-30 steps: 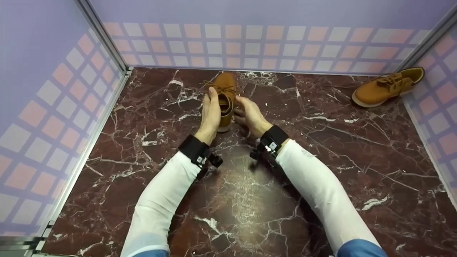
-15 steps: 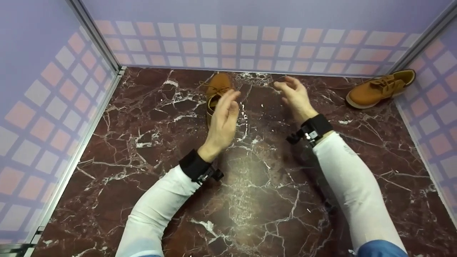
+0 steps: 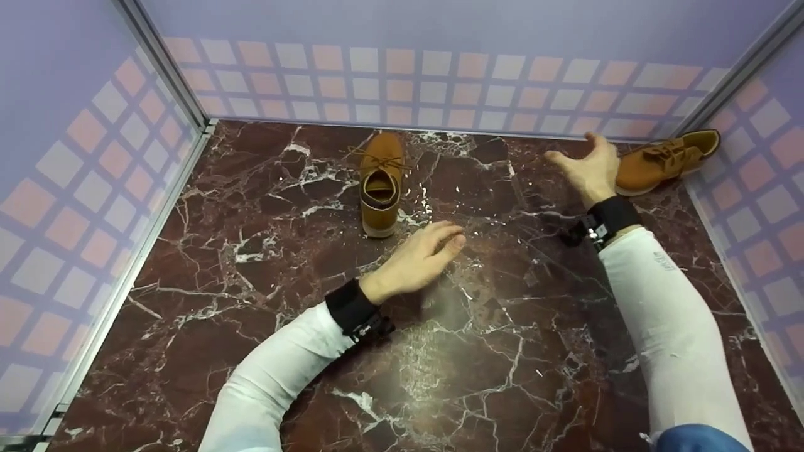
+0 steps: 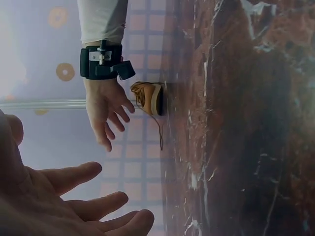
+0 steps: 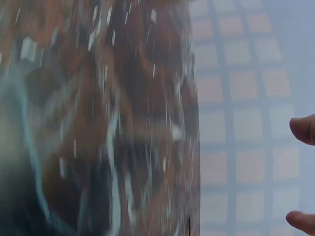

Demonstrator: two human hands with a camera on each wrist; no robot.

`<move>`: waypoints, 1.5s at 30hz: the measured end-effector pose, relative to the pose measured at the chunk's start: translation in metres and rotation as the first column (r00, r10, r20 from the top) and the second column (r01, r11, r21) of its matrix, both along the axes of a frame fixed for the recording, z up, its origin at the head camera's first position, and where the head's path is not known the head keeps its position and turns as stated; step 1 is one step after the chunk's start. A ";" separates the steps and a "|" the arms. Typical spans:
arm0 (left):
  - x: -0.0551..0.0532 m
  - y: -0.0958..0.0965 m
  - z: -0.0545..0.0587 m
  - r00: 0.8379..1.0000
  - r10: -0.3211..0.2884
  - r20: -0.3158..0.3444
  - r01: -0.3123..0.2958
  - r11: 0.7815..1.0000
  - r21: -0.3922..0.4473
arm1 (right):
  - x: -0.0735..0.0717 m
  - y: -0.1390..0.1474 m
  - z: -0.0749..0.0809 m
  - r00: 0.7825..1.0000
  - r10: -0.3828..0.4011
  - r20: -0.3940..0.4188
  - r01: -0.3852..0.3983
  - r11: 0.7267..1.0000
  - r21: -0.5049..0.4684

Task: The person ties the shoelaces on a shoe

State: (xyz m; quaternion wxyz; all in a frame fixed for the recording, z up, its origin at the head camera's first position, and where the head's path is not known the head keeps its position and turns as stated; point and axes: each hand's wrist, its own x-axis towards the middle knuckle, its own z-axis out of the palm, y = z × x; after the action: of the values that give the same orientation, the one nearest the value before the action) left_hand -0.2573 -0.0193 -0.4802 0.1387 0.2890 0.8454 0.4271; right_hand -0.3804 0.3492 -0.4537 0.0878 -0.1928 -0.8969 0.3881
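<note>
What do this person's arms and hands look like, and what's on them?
The left hand and right hand wear no gloves. Each wrist has a black band with a small, dark device attached. White sleeves cover the forearms; the right one has faint grey marks near the wrist. Blue cloth shows further up the right arm.

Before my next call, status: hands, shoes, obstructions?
Left hand and right hand open, empty. Central tan lace-up shoe upright on marble-patterned floor. Right hand near corner tan lace-up shoe; no obstruction visible between.

Left arm (image 3: 270, 370) bent, left fingers (image 4: 98, 205) relaxed, right fingers (image 3: 599, 145) spread apart
</note>
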 end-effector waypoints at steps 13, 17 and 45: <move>0.008 0.006 -0.014 0.989 -0.142 -0.035 0.139 0.986 -0.093 | -0.008 0.074 -0.009 0.968 -0.206 0.146 0.169 0.957 0.235; 0.015 0.009 -0.017 0.981 -0.191 -0.031 0.184 0.972 -0.145 | -0.005 0.087 -0.019 0.944 -0.255 0.211 0.198 0.945 0.261; 0.017 0.021 -0.012 0.962 -0.273 -0.014 0.269 0.955 -0.125 | -0.006 0.113 -0.017 0.898 -0.181 0.402 0.104 0.973 0.208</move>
State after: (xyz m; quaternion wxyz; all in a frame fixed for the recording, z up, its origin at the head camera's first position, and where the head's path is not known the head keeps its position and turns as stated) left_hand -0.2405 0.0018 -0.4924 0.2004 0.3998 0.8243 0.3471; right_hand -0.3866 0.4623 -0.4708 -0.0606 -0.3279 -0.9098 0.2472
